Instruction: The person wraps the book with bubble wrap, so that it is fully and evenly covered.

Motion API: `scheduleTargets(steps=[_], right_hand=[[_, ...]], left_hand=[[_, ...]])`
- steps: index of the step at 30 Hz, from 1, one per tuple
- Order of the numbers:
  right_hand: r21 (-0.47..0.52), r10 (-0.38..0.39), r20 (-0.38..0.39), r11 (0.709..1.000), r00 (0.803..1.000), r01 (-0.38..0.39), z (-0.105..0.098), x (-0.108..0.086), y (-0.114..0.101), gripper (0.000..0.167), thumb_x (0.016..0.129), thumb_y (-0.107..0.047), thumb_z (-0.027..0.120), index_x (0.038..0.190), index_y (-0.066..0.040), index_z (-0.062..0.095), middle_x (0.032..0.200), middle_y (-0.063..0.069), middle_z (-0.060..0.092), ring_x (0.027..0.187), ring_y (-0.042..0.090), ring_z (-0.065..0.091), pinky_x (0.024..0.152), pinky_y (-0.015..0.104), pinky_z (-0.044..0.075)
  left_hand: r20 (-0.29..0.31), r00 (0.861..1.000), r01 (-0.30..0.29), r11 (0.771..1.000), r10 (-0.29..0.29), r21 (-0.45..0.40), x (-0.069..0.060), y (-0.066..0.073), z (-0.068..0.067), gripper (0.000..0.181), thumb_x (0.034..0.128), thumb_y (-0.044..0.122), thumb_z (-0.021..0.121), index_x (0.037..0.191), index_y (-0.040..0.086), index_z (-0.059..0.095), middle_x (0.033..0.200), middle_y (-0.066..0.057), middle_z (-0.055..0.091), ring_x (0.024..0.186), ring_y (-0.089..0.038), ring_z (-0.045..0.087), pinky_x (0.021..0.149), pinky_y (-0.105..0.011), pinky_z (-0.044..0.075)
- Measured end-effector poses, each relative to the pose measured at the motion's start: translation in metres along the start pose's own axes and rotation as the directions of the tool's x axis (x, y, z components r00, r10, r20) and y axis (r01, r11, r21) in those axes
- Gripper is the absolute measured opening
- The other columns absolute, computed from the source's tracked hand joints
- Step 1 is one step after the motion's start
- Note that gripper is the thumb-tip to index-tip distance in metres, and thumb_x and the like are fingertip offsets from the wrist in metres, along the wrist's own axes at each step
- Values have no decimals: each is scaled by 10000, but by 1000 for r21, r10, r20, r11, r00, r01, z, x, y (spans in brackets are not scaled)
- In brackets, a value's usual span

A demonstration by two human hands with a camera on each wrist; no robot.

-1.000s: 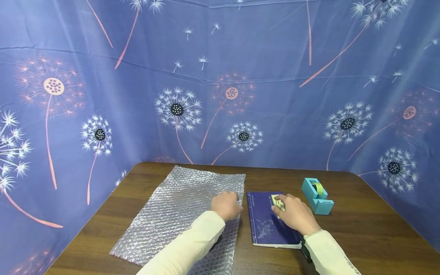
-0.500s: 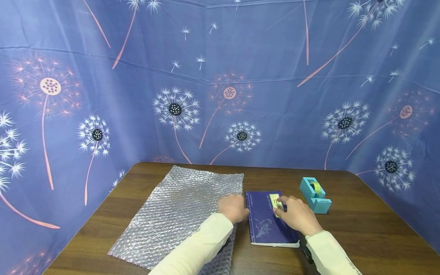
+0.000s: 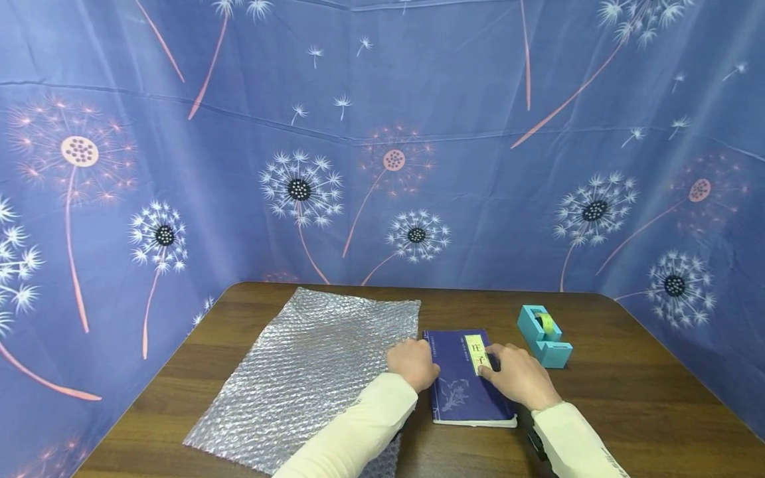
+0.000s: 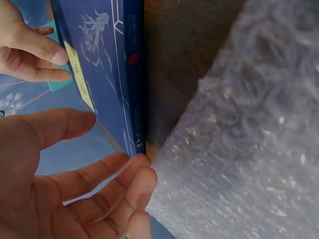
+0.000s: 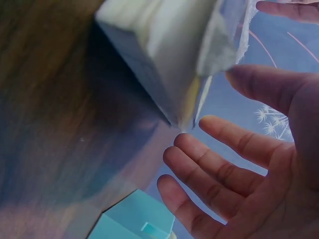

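A blue book [image 3: 455, 372] with a yellow label lies flat on the wooden table, its spine to the left. My left hand [image 3: 412, 364] is at the spine; the left wrist view shows that hand [image 4: 75, 184] with thumb and fingers apart, fingertips at the book's corner [image 4: 99, 55]. At the book's right edge, my right hand [image 3: 521, 377] has its thumb over the cover. Seen from the right wrist, that hand [image 5: 249, 154] has extended fingers close to the page edges [image 5: 164, 55]. Firm contact cannot be told.
A sheet of bubble wrap [image 3: 305, 378] lies flat left of the book, partly under my left forearm. Right of the book and farther back stands a turquoise tape dispenser [image 3: 552, 353] with yellow-green tape. A blue dandelion-print cloth [image 3: 370, 199] hangs around the table.
My left hand has moved right, from above the bubble wrap to the book's spine. The right hand stays at the book's right edge. The head view has shifted slightly.
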State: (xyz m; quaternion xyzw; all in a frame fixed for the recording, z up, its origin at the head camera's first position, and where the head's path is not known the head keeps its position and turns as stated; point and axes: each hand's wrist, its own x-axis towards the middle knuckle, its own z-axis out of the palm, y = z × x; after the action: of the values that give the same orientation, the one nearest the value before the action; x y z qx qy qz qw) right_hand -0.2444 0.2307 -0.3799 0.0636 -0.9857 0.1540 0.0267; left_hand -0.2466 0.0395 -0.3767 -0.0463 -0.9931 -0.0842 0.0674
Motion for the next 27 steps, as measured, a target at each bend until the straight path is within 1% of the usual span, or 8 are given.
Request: scheduleTargets(steps=[3, 6, 9, 13, 17, 21, 25, 27], right_hand=[[-5, 4, 4, 1000, 1000, -4, 2, -1, 2, 469, 904, -257, 765, 1223, 72, 663, 1135, 312, 654, 972, 443, 668, 773, 581, 553], [-12, 6, 5, 1000, 1000, -6, 4, -1, 3, 468, 900, -252, 770, 1223, 70, 665, 1129, 311, 655, 955, 426, 672, 761, 574, 556], [-18, 4, 7, 1000, 1000, -4, 6, -1, 5, 460, 897, -245, 773, 1220, 66, 669, 1144, 316, 654, 967, 434, 670, 761, 574, 556], [-14, 1, 7, 1000, 1000, -1, 9, -1, 5, 456, 894, -238, 775, 1212, 70, 671, 1175, 325, 648, 993, 461, 664, 768, 578, 554], [2, 11, 7, 1000, 1000, -11, 11, -1, 3, 452, 888, -226, 781, 1206, 75, 671, 1179, 327, 650, 975, 459, 671, 749, 567, 559], [9, 23, 13, 1000, 1000, -23, 11, 0, 2, 471, 890, -231, 781, 1215, 88, 659, 1183, 321, 654, 986, 457, 667, 759, 566, 556], [10, 37, 17, 999, 999, -38, 12, 1, 2, 522, 887, -236, 787, 1237, 119, 631, 1183, 326, 649, 1003, 441, 660, 797, 575, 548], [8, 46, 19, 999, 999, -47, 12, 1, 3, 552, 884, -245, 791, 1240, 140, 618, 1173, 334, 644, 975, 416, 661, 793, 573, 548]], left_hand=[[15, 1000, 7, 1000, -7, 16, 1, 2, 3, 314, 826, 395, 796, 923, 97, 775, 892, -57, 741, 822, -233, 705, 739, -372, 556], [43, 999, 7, 1000, -8, 22, 3, 5, 6, 316, 832, 407, 795, 929, 106, 777, 902, -50, 739, 828, -226, 703, 744, -367, 556], [64, 998, 7, 1000, -8, 14, 4, 6, 9, 321, 837, 410, 790, 950, 110, 776, 927, -52, 742, 842, -229, 704, 758, -372, 551], [62, 998, 11, 1000, -11, 1, 5, 6, 13, 328, 833, 406, 792, 959, 103, 776, 927, -60, 745, 835, -234, 708, 746, -368, 556], [57, 998, 13, 1000, -12, -13, 7, 4, 17, 319, 826, 392, 803, 934, 94, 775, 901, -66, 744, 815, -237, 710, 711, -367, 566], [63, 998, 25, 999, -23, -30, 8, 4, 16, 308, 826, 381, 803, 933, 94, 774, 904, -68, 742, 818, -235, 709, 705, -368, 567], [63, 997, 34, 999, -32, -32, 8, 5, 14, 323, 823, 399, 805, 925, 94, 771, 895, -72, 736, 803, -231, 702, 687, -363, 563], [59, 998, 31, 999, -29, -26, 7, 6, 14, 343, 816, 425, 810, 907, 98, 768, 885, -71, 735, 788, -226, 697, 682, -359, 560]])
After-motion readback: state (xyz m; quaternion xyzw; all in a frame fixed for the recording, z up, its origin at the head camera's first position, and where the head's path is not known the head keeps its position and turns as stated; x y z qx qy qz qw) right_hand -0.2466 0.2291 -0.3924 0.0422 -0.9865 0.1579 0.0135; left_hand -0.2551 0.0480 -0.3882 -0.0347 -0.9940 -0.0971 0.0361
